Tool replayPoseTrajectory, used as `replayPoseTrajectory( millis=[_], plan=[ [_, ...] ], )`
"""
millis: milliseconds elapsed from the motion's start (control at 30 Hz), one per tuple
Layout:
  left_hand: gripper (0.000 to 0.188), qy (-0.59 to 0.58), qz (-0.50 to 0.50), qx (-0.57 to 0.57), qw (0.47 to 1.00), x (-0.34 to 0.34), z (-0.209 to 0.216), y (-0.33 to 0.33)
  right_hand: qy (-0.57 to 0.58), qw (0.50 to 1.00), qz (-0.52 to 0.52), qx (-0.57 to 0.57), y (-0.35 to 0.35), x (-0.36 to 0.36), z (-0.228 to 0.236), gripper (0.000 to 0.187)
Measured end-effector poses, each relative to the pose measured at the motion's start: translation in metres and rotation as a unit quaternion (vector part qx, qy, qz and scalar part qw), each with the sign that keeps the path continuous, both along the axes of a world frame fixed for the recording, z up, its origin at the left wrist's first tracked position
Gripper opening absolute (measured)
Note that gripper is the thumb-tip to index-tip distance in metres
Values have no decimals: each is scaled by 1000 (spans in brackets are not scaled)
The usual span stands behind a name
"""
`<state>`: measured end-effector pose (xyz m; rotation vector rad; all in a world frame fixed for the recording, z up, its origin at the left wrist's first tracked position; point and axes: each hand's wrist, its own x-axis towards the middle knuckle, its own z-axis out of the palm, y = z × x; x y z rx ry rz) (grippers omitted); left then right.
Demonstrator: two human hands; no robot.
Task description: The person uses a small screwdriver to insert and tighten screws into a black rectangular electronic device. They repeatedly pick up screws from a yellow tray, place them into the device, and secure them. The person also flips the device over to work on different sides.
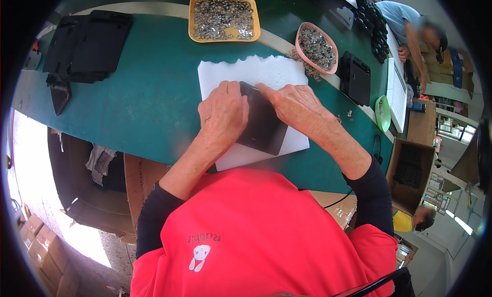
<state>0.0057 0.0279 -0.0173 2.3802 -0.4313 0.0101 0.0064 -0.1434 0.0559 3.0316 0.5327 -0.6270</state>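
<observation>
A flat black plastic panel (265, 124) lies tilted on a white foam sheet (225, 74) in front of me. My left hand (224, 111) is closed at the panel's far left edge, fingers curled over its side. At the far edge, my right hand (297, 106) has its fingers folded, and one fingertip presses by the top corner. Whatever small piece may sit under the right fingertips is hidden. Beyond the foam stands a yellow tray (191, 17) of small shiny metal parts. A pink tray (335, 65) with similar parts is at the far right, some spilled beside it.
Stacked black panels (97, 43) lie at the far left of the green table (138, 107); more black panels (356, 79) are at right. A green bowl (382, 113) sits near the right edge. An open carton (130, 194) stands below left. Another person (405, 23) leans in at far right.
</observation>
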Motion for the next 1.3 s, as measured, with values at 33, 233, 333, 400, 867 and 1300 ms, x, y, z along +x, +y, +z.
replayPoseTrajectory(
  millis=[33,233,333,400,867,1300],
  plan=[
    [27,1,0,-2,1000,0,0,0,11,1000,15,-1,-3,3,1,47],
    [27,6,-1,-7,1000,-1,-1,-1,-27,999,23,40,-20,-4,-18,41],
    [27,11,1,-9,1000,-1,-1,0,-24,999,29,34,-20,-3,-18,43],
    [27,10,1,-9,1000,-1,-1,0,-20,999,23,24,-14,-2,-16,45],
    [27,8,-3,-13,1000,0,-2,0,-80,988,80,-107,15,-12,0,34],
    [28,9,-3,-25,1000,-1,-2,1,-52,998,35,10,-7,-13,-18,49]
  ],
)
